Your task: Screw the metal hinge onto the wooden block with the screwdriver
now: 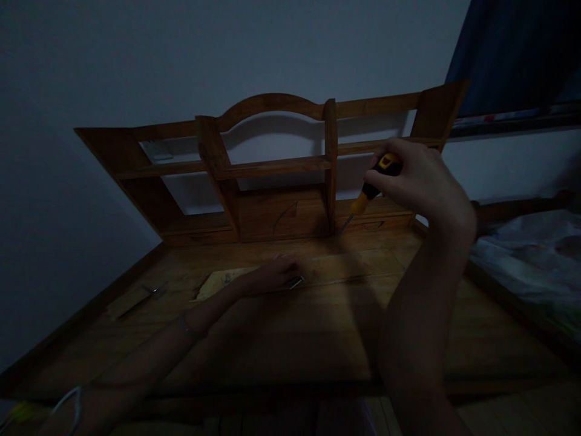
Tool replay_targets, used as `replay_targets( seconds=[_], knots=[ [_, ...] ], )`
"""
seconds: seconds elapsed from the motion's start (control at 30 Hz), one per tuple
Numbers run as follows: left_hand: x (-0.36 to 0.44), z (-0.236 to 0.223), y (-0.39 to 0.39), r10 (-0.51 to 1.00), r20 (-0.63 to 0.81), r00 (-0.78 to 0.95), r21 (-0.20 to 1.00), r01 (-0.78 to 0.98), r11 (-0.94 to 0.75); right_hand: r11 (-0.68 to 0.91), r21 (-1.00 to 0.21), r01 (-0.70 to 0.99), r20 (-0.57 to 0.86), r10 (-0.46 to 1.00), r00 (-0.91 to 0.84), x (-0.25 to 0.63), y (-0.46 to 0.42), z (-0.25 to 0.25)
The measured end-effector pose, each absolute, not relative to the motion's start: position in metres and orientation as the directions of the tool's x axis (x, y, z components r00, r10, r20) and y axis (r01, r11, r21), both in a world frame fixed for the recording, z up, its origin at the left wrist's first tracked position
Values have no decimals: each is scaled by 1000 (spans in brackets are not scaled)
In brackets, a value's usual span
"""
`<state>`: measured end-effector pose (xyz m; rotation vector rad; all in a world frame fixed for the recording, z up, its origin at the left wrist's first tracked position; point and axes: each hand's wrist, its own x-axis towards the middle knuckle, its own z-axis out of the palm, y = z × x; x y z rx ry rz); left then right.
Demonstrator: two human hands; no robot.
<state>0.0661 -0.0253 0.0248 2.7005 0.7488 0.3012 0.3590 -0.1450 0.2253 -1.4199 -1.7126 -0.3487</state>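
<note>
My right hand (417,181) is closed round the yellow and black handle of a screwdriver (370,191). Its thin shaft points down and left toward the base of the wooden shelf unit (272,163) at the back of the desk (318,327). My left hand (272,275) lies low on the desk top, fingers curled over a small metal piece (296,283) that sticks out at its right. The room is dim and the piece is hard to make out.
A metal bracket or hinge (152,292) lies on the desk at the left. A lighter wood panel (218,281) sits under my left wrist. Crumpled white plastic (531,254) lies at the right. A white wall stands behind, a dark curtain (517,54) at upper right.
</note>
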Motion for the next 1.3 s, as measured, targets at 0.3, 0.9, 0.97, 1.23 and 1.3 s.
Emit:
replay_targets(
  seconds=[0.3, 0.9, 0.97, 1.23, 1.3],
  knots=[
    [67, 37, -31, 398, 214, 892, 343, 313, -886, 303, -287, 909, 751, 660, 17, 356, -143, 227],
    [60, 24, -8, 526, 164, 834, 495, 392, -776, 289, -277, 916, 754, 656, 20, 354, -142, 228],
    [59, 20, -7, 511, 176, 841, 489, 376, -787, 281, -272, 920, 755, 656, 22, 354, -141, 228],
    [59, 21, -20, 365, 282, 887, 327, 269, -906, 296, -286, 911, 749, 662, 20, 355, -140, 227],
    [60, 21, -21, 376, 286, 881, 337, 274, -901, 296, -282, 913, 750, 662, 17, 355, -141, 227]
  ],
)
